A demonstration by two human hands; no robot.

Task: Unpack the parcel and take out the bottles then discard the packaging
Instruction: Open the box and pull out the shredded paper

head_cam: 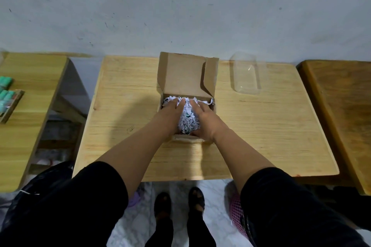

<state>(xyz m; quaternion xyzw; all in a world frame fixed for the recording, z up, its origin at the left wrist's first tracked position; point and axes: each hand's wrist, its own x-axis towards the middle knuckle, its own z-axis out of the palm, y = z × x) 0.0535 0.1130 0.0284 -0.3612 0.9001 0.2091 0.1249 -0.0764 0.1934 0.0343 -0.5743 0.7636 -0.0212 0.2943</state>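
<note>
An open cardboard parcel box [186, 75] stands in the middle of the wooden table [261, 126], its lid flap raised toward the wall. White shredded paper filling [187, 121] heaps up inside it. My left hand [170, 114] and my right hand [202, 120] are both in the box, cupped around a clump of the shredded paper from either side. A small dark-green bit shows within the paper between my hands. No bottle can be made out; the box's contents under the paper are hidden.
A clear plastic tray [248, 75] lies on the table right of the box. A second wooden table [26, 78] at left carries green packs [6, 94]. A darker table [345, 110] is at right. A black bag [46, 178] and a pink basket [237, 212] sit on the floor.
</note>
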